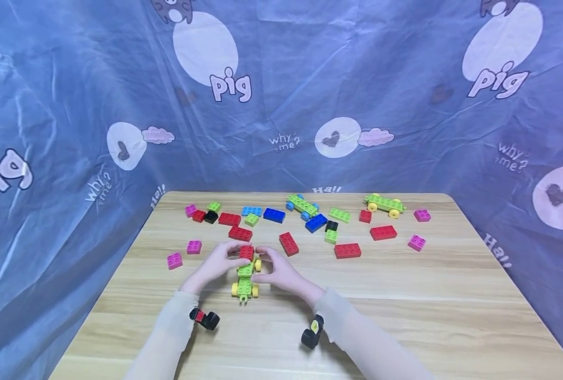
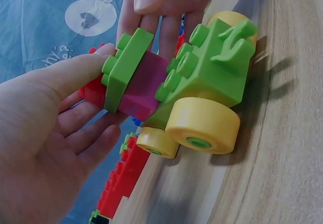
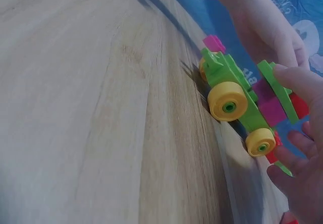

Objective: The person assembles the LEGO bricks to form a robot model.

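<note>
A green wheeled base with yellow wheels [image 2: 202,125] stands on the table, with a hitch at its near end. On it sits a magenta brick [image 2: 144,85], topped by a green brick [image 2: 128,70] and, at the far end of that, a red brick [image 1: 246,252]. My left hand [image 1: 222,261] pinches the red brick from the left, thumb on its near side and fingers curved behind. To the right of the stack is my right hand [image 1: 280,270], its fingers loosely bent and its thumb close to the green brick.
Loose bricks lie across the back: red bricks [image 1: 347,250], blue bricks [image 1: 274,215], magenta bricks [image 1: 174,260], and green and black ones. Two more wheeled bases stand there, one with blue wheels [image 1: 302,206], another with yellow wheels [image 1: 384,205]. A blue printed cloth [image 1: 281,105] surrounds the table.
</note>
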A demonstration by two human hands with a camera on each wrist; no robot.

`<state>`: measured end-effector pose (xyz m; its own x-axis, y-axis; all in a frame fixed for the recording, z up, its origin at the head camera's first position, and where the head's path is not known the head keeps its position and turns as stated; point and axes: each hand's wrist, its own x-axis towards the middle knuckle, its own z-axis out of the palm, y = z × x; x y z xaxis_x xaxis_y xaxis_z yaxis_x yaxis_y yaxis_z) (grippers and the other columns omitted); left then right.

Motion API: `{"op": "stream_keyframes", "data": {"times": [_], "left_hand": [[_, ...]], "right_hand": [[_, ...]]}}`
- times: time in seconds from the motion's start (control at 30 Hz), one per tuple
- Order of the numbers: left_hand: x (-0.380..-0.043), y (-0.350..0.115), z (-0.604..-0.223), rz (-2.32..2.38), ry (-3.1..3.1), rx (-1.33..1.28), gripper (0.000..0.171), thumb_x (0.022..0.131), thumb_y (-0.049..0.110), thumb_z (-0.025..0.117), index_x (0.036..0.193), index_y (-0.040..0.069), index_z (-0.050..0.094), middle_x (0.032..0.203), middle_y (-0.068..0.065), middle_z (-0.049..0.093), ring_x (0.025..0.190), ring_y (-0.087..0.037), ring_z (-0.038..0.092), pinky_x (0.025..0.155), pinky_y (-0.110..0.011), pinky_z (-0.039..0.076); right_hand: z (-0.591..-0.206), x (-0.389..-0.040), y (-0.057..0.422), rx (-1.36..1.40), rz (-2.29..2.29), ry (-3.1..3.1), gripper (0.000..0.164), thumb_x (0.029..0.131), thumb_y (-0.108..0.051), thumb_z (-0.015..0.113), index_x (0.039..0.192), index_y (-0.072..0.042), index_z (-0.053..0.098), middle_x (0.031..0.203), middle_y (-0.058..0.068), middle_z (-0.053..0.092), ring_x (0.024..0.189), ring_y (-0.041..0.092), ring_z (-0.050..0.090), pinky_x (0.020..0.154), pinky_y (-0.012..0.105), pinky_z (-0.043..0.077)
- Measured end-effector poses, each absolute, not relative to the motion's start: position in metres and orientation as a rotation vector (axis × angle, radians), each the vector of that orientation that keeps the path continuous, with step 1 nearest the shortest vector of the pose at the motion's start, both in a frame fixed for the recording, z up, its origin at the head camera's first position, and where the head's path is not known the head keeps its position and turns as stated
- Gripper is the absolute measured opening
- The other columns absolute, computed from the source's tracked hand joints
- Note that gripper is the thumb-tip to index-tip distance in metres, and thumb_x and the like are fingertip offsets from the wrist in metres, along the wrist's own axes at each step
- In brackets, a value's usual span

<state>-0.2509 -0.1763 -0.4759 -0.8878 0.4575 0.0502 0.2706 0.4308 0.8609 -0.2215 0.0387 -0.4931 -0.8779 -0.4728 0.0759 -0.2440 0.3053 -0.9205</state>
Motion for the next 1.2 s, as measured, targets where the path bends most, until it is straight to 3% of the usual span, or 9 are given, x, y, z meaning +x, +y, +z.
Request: {"op": "stream_keyframes", "data": {"times": [0.27, 0.83, 0.97, 1.2], "left_hand": [[-0.25, -0.177, -0.473, 1.419, 2.51, 0.602, 0.053, 0.084, 0.02, 0.074, 0.131, 0.002, 0.057, 0.13, -0.015, 0.06, 0.123, -0.035, 0.054, 0.106, -0.051, 0.039], [-0.246, -0.177, -0.476, 1.434, 2.514, 0.59, 0.054, 0.084, 0.021, 0.074, 0.13, 0.0, 0.057, 0.122, -0.013, 0.065, 0.115, -0.032, 0.06, 0.102, -0.049, 0.044], [-0.246, -0.176, -0.476, 1.429, 2.521, 0.609, 0.054, 0.085, 0.022, 0.074, 0.13, -0.001, 0.056, 0.12, -0.013, 0.066, 0.113, -0.031, 0.061, 0.1, -0.048, 0.045], [-0.246, -0.175, -0.475, 1.436, 2.517, 0.602, 0.055, 0.084, 0.022, 0.074, 0.131, 0.0, 0.056, 0.12, -0.013, 0.066, 0.113, -0.031, 0.061, 0.1, -0.048, 0.045]], "right_hand": [[-0.492, -0.218, 0.06, -0.657, -1.671, 2.365, 0.063, 0.084, -0.016, 0.074, 0.137, -0.003, 0.043, 0.137, 0.016, 0.05, 0.127, 0.032, 0.048, 0.106, 0.051, 0.038], [-0.476, -0.252, 0.168, -0.57, -1.693, 2.7, 0.05, 0.083, 0.003, 0.07, 0.129, 0.007, 0.049, 0.123, 0.028, 0.057, 0.114, 0.041, 0.054, 0.095, 0.058, 0.043], [-0.476, -0.262, 0.199, -0.561, -1.629, 2.744, 0.05, 0.085, 0.002, 0.067, 0.13, 0.01, 0.047, 0.125, 0.03, 0.055, 0.116, 0.046, 0.051, 0.095, 0.061, 0.041], [-0.472, -0.279, 0.248, -0.434, -1.495, 2.89, 0.048, 0.088, -0.01, 0.068, 0.13, 0.003, 0.05, 0.129, 0.025, 0.055, 0.119, 0.038, 0.051, 0.099, 0.053, 0.041]]}}
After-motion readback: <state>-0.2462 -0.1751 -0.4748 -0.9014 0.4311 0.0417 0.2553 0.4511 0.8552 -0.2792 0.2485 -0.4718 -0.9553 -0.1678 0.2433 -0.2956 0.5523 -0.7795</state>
